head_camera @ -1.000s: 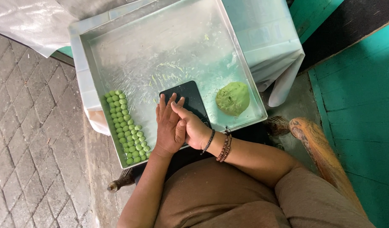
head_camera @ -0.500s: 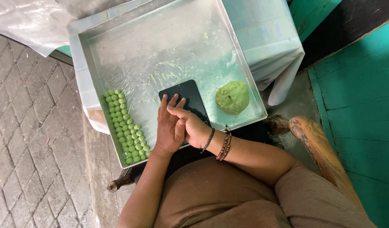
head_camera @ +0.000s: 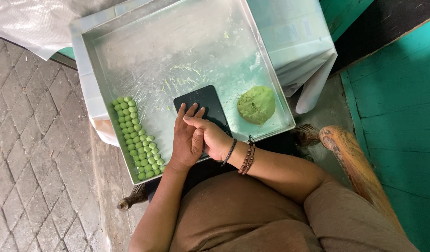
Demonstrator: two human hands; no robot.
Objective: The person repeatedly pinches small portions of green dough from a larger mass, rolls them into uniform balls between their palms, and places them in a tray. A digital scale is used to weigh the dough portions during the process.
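Two hands pressed together over the black board (head_camera: 203, 105), same spot as 1 s ago — barely any change, right hand (head_camera: 214, 137) just slid a touch across the left hand (head_camera: 187, 140). I read it as rolling, palms stacked, fingers flat and extended, not clenched; can't tell if a dough bit sits between them. Green dough lump (head_camera: 257, 105) unmoved at 3 o'clock of the board, inside the metal tray (head_camera: 145, 42). Rows of small green balls (head_camera: 135, 137) at 9 o'clock, count looks unchanged.
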